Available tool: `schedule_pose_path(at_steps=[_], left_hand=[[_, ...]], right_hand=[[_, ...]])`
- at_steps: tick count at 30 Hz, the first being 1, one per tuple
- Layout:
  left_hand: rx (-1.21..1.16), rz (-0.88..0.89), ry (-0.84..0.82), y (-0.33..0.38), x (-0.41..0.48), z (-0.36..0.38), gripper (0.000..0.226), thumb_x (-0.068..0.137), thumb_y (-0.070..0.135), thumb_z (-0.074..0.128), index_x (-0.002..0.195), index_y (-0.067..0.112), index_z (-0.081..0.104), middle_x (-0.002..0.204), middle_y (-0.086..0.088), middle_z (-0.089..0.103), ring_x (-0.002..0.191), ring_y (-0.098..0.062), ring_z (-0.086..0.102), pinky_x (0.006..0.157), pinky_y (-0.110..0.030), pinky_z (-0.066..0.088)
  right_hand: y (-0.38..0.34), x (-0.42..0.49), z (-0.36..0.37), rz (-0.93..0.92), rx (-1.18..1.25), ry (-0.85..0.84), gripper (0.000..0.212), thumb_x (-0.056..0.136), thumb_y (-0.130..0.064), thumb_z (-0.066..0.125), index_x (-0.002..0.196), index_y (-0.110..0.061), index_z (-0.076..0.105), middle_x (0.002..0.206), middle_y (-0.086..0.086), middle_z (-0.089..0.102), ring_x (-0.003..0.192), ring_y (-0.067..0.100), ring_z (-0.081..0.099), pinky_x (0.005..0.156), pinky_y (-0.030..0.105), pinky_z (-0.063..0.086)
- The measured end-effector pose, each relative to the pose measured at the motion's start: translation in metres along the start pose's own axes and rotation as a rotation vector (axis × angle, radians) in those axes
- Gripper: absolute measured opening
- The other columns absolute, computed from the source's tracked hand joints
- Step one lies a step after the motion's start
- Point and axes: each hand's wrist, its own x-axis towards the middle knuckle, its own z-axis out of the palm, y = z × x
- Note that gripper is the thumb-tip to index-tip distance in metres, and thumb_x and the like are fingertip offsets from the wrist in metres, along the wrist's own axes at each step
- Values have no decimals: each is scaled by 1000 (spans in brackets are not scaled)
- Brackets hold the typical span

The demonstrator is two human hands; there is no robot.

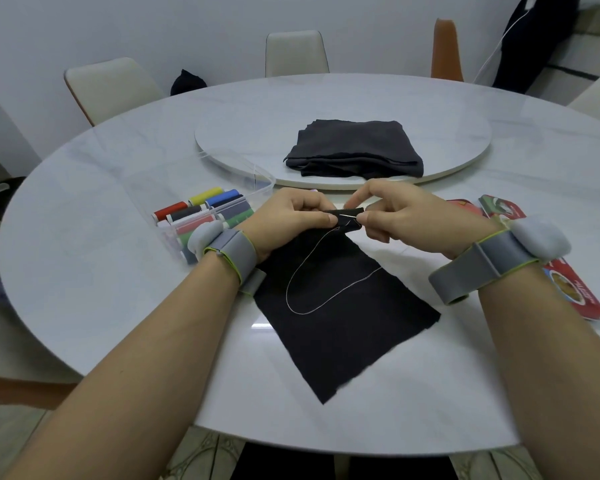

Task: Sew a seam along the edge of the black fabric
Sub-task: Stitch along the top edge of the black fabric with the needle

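A piece of black fabric (pixel 343 313) lies on the white table, its far edge folded up between my hands. My left hand (pixel 291 216) pinches that folded edge from the left. My right hand (pixel 392 213) pinches the needle (pixel 349 213) at the same edge from the right. A pale thread (pixel 302 299) runs from the needle in a long loop over the fabric.
A clear box of coloured thread spools (pixel 205 213) stands left of my hands. Folded dark cloth (pixel 354 148) lies on the turntable (pixel 222 147) behind. Red packets (pixel 575 289) lie under my right wrist. Chairs ring the round table (pixel 101 271).
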Motion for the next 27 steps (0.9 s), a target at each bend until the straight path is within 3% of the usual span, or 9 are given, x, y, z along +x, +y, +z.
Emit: schedule_pose_path(at_steps=[2,9,12,16,24,27], left_hand=[[5,-1,-10,1,-1,1,14,78,20,68,84,8,71,71,-11,56,68,-17,52,66,-21,43],[16,-16,-14,2,-1,0,14,77,22,70,82,10,73,78,-18,60,74,-24,55,76,-33,43],[32,-23,-14,2,-1,0,11,78,21,70,80,11,73,75,-16,60,70,-20,55,71,-26,45],[54,-27,-12,1,-1,-1,6,87,8,69,82,7,73,67,-8,59,61,-12,53,64,-17,43],[22,-13,-15,0,0,-2,6,85,13,71,79,13,74,75,-15,61,71,-19,56,72,-25,45],[37,-18,-13,-1,0,-2,10,88,8,69,80,12,73,67,-4,62,64,-11,56,68,-20,44]], right_hand=[[1,0,0,-6,-4,-14,11,100,-15,52,104,-19,62,51,-7,55,56,13,44,62,32,37],[0,-1,1,-6,-51,-31,13,100,-15,53,93,-23,60,50,-10,52,57,15,39,58,28,35],[1,-2,-1,0,-46,-40,12,100,-15,53,94,-21,61,49,-11,51,56,16,37,55,27,33],[0,-2,-4,20,-14,-45,12,100,-14,52,100,-20,63,48,-13,51,43,3,37,45,15,31],[-1,-2,-1,28,-26,-69,12,100,-12,51,99,-15,63,49,-11,49,41,3,36,41,9,28],[-2,-2,-1,29,-19,-63,12,100,-11,51,98,-14,63,51,-10,49,40,3,37,40,9,28]])
